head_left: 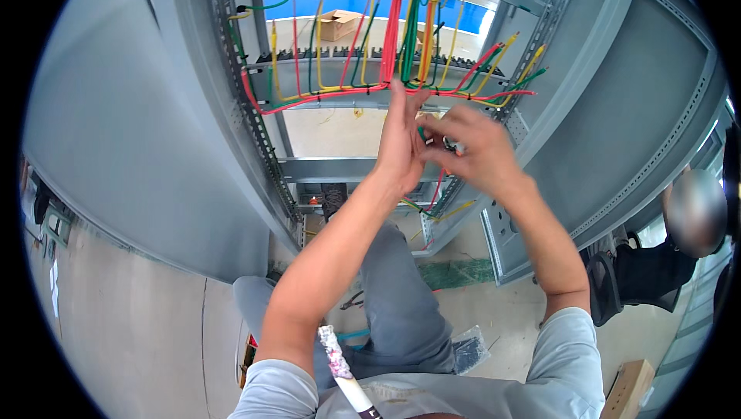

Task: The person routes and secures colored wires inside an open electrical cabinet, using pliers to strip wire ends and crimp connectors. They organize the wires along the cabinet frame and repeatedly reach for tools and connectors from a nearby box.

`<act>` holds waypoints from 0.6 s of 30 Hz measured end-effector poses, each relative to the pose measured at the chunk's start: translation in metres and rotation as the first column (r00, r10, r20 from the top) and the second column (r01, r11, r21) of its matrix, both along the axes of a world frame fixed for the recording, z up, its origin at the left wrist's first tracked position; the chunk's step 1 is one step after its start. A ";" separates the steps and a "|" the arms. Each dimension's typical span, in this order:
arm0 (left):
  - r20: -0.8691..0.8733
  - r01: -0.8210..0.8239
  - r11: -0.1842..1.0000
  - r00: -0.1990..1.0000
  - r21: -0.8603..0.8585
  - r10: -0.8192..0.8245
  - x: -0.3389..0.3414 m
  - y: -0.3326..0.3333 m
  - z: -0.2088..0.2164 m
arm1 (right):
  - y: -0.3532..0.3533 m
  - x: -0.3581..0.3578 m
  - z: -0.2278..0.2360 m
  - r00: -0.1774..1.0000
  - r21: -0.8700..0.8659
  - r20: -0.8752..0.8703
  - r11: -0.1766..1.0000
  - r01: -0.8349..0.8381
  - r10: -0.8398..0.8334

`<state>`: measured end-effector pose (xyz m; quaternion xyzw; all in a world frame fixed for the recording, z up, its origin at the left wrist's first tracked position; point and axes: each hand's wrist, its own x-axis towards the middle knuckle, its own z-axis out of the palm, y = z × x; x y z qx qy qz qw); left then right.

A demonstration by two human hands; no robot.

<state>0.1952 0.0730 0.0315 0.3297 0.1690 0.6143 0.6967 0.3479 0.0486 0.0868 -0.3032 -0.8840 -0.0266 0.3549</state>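
Note:
Inside the grey metal cabinet, a wire harness (332,93) of red, green and yellow wires runs crosswise, with thick upright bundles at its middle. My left hand (400,141) is upright just below these bundles, its fingers stretched out and fingertips meeting the harness in the picture. Whether it presses on the wires I cannot tell. Close on its right, my right hand (480,145) has its fingers curled together beside the left palm. Something small, green and whitish, shows between the hands, too blurred to name. Loose red, green and yellow wire ends (490,72) fan out at the right.
Grey cabinet doors (108,110) stand at both sides, with perforated rails (266,103) nearer the middle. A cardboard box (338,25) lies beyond the frame. A seated person (648,268) is at the right. In the foreground is a cigarette (351,388) with long ash.

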 end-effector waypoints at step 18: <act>-0.306 -0.769 0.530 0.439 0.359 0.845 -0.127 -0.054 -0.035 | -0.002 -0.098 -0.007 0.752 -0.420 -0.641 0.749 -0.512 0.155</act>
